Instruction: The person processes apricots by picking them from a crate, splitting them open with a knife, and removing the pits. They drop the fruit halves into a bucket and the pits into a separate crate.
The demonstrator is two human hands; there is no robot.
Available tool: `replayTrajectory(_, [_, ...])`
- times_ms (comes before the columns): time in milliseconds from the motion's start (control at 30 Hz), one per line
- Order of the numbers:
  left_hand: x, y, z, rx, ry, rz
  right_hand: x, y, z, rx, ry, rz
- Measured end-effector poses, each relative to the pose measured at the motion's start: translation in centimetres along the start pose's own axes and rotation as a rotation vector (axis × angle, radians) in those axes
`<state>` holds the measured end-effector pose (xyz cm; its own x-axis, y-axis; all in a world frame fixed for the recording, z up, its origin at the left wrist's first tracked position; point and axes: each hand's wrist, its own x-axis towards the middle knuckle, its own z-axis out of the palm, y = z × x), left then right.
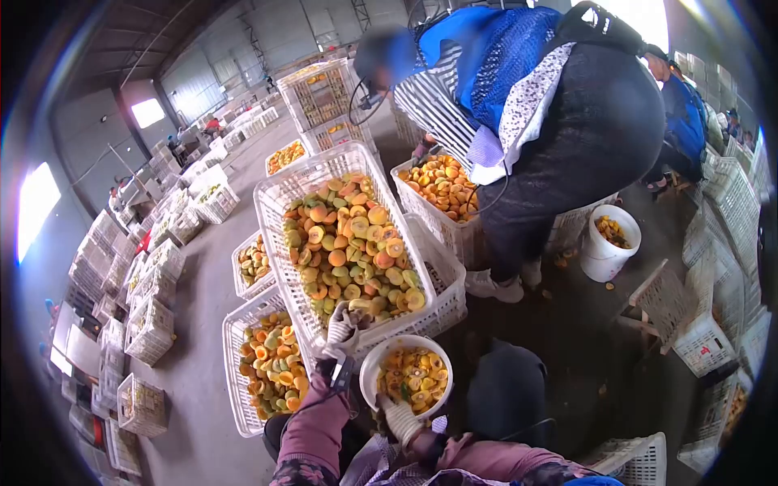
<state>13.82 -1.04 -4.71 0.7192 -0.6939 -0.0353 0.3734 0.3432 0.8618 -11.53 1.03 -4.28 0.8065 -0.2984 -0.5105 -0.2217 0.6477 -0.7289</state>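
Note:
Directly ahead a white plastic crate (pixel 271 235) is filled with green and orange stone fruit (pixel 348 251), like peaches or apricots, many cut in half. My left hand (pixel 343 330), in a pale glove with dark fingertips, has its fingers curled over the crate's near rim beside the fruit. Just right of it stands a round white bucket (pixel 366 377) holding yellow cut fruit (pixel 417 374). My right hand (pixel 401 421), also gloved, is closed at the bucket's near left rim. Its fingertips are partly inside the rim, and what lies under them is hidden.
Another crate of orange halves (pixel 231 373) sits at left. A co-worker (pixel 519 89) bends over a fruit crate (pixel 438 223) ahead right. A second bucket (pixel 609 255) and a small stool (pixel 660 304) stand to the right. Stacked crates (pixel 150 332) line the left.

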Motion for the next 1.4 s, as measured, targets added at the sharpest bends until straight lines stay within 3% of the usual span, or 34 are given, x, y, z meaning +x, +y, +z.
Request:
replayTrajectory(33, [-2.1,0.4,2.1,0.026,0.034,0.080,2.9,3.3,0.1,-0.062,0.131,-0.460])
replayTrajectory(67, [-4.6,1.2,3.7,-0.052,-0.018,0.092,2.0,1.7,-0.2,0.025,0.055,-0.319])
replayTrajectory(100, [-6.8,1.5,4.6,-0.132,-0.058,0.104,1.9,1.3,-0.7,-0.021,0.041,-0.320])
replayTrajectory(133, [-8.3,1.0,4.7,-0.111,-0.039,0.121,3.9,3.5,-1.6,-0.097,0.009,-0.580])
replayTrajectory(200, [-11.8,1.9,7.2,-0.160,-0.057,0.147,-0.8,-1.9,-0.1,0.093,-0.024,-0.359])
replayTrajectory(233, [-13.2,2.4,7.9,-0.177,-0.085,0.136,-0.2,-1.3,-0.5,-0.035,-0.014,-0.416])
replayTrajectory(300, [-15.1,1.9,7.2,-0.175,-0.074,-0.054,-1.6,-2.1,-0.1,-0.153,-0.077,-0.387])
replayTrajectory(367, [-17.8,1.5,9.0,-0.054,0.001,0.100,-0.8,-1.0,0.4,-0.194,-0.133,-0.621])
replayTrajectory(400, [-18.6,1.6,9.7,-0.036,0.004,0.146,-0.7,-1.0,-0.1,-0.246,-0.191,-0.455])
replayTrajectory(467, [-19.5,1.2,9.6,-0.021,0.005,0.189,-0.9,-0.7,0.1,-0.213,-0.189,-0.459])
replayTrajectory(533, [-19.4,0.1,8.3,-0.211,0.141,0.072,-1.3,-0.6,0.3,-0.175,-0.185,-0.470])
replayTrajectory(633, [-19.4,0.1,7.7,-0.161,0.184,-0.005,-1.8,-0.5,0.2,-0.485,-0.086,-0.578])
replayTrajectory(700, [-19.5,0.5,8.2,-0.128,0.226,-0.044,-0.2,1.0,-0.5,-0.435,-0.115,-0.565])
replayTrajectory(867, [-19.0,-0.7,6.4,0.008,0.238,-0.035,-0.5,0.5,-0.1,-0.849,-0.007,-0.417])
replayTrajectory(967, [-19.9,0.2,7.5,-0.114,0.224,-0.074,-0.7,1.1,0.3,-0.613,-0.068,-0.471])
replayTrajectory(1100, [-20.6,1.6,9.2,-0.184,0.174,-0.002,-2.8,-1.3,1.2,-0.623,-0.074,-0.563])
replayTrajectory(1167, [-20.5,1.3,8.7,-0.195,0.078,0.071,-3.2,-2.2,1.0,-0.348,-0.224,-0.032])
replayTrajectory(1200, [-20.6,1.8,8.9,-0.203,0.069,0.063,-2.2,-0.9,1.1,-0.318,-0.240,-0.330])
replayTrajectory(1233, [-20.6,2.4,9.0,-0.203,0.063,0.067,-1.5,-0.2,0.1,-0.320,-0.240,-0.337])
replayTrajectory(1300, [-20.7,3.1,9.0,0.281,0.013,0.227,-2.1,-1.5,-0.8,-1.226,-0.168,-0.797])
replayTrajectory(1333, [-20.4,2.2,7.9,-0.022,0.014,0.167,-2.2,-1.4,-0.9,-1.231,-0.157,-0.802])
replayTrajectory(1400, [-20.8,1.5,7.5,-0.039,-0.025,0.234,-2.6,-0.4,-0.5,-1.138,-0.203,-0.780])
